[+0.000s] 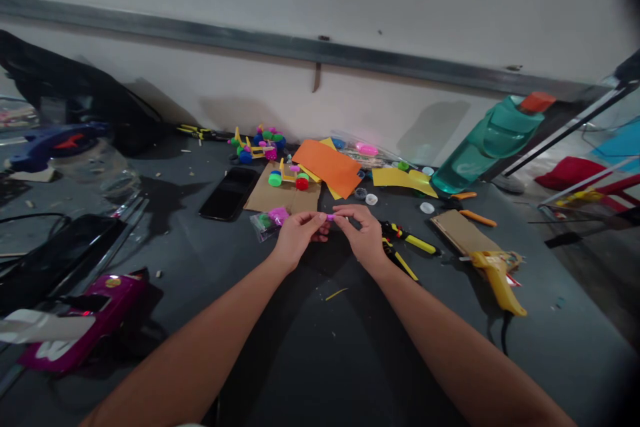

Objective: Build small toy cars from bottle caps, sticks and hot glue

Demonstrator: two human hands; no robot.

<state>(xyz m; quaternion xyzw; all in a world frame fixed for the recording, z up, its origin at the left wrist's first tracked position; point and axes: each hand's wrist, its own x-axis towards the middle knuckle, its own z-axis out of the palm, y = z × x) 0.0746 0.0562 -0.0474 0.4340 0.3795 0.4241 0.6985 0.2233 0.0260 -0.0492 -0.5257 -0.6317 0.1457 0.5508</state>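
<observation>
Over the near middle of the table, my two hands meet at a small purple piece (330,217). My left hand (297,239) pinches one end between thumb and fingers, and my right hand (365,235) pinches the other. What kind of piece it is, I cannot make out. Beside my left hand lies a clear packet (265,223) with purple and green contents. Just beyond stands a small toy car (287,177) with green and red wheels on a cardboard piece (255,193). Yellow-and-black pliers (415,240) lie close to my right hand.
A phone (229,193), orange paper (327,165) and yellow paper (403,179) lie farther back. At right are a yellow glue gun (495,277) on cardboard and a teal bottle (485,147). Leftward are a purple device (95,310) and a blue-topped clear container (95,167).
</observation>
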